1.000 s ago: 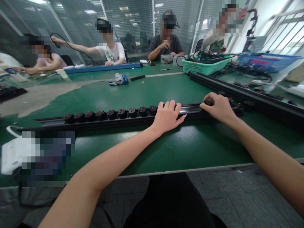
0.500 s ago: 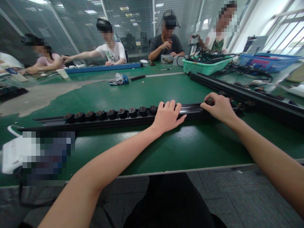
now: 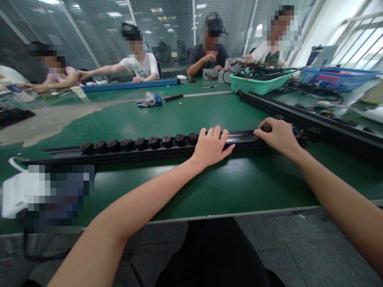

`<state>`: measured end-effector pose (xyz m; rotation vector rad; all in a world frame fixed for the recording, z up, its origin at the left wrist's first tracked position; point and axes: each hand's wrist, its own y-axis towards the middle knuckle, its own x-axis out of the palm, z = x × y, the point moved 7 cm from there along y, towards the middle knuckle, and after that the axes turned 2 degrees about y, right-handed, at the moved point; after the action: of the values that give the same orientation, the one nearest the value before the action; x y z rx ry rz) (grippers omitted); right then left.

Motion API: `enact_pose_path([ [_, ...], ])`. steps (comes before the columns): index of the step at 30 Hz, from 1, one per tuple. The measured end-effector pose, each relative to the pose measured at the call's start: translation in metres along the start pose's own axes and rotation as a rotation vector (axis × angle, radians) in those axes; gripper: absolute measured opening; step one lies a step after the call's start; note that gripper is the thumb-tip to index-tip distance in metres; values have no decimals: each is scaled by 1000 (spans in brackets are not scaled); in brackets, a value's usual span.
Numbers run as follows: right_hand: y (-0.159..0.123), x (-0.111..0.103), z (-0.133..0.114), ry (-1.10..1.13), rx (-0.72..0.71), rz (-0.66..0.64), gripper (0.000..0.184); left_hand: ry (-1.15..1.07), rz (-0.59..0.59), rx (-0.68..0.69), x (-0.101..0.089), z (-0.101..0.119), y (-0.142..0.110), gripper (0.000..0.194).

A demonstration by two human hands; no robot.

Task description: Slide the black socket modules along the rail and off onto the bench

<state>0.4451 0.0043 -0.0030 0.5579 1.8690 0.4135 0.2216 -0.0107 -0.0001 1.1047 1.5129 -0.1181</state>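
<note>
A long black rail point(image 3: 149, 154) lies across the green table in front of me. Several round black socket modules point(image 3: 153, 142) with copper-coloured contacts sit in its channel, in a row left of my hands. My left hand point(image 3: 212, 146) lies over the rail at the right end of that row, fingers spread and thumb apart; whatever is under the palm is hidden. Near the rail's right end, my right hand point(image 3: 277, 134) pinches a small black socket module point(image 3: 266, 128) between thumb and fingers, at the channel. My fingers partly cover it.
Another black rail point(image 3: 299, 117) runs at an angle on the right. Behind it stand a green basket point(image 3: 254, 83) of cables and a blue basket point(image 3: 338, 79). A grey-blue cloth point(image 3: 149, 99) lies mid-table. Front left is a white device point(image 3: 18, 195). Several people sit opposite.
My right hand has shifted very slightly right with the socket module. My left hand stays put. Across the table, the person at the far right has lowered an item toward the green basket.
</note>
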Motion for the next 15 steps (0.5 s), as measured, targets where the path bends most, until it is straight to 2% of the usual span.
enact_pose_path([
  [15,3,1,7,-23,37,-41,20,9,3,2,0,0,0,55],
])
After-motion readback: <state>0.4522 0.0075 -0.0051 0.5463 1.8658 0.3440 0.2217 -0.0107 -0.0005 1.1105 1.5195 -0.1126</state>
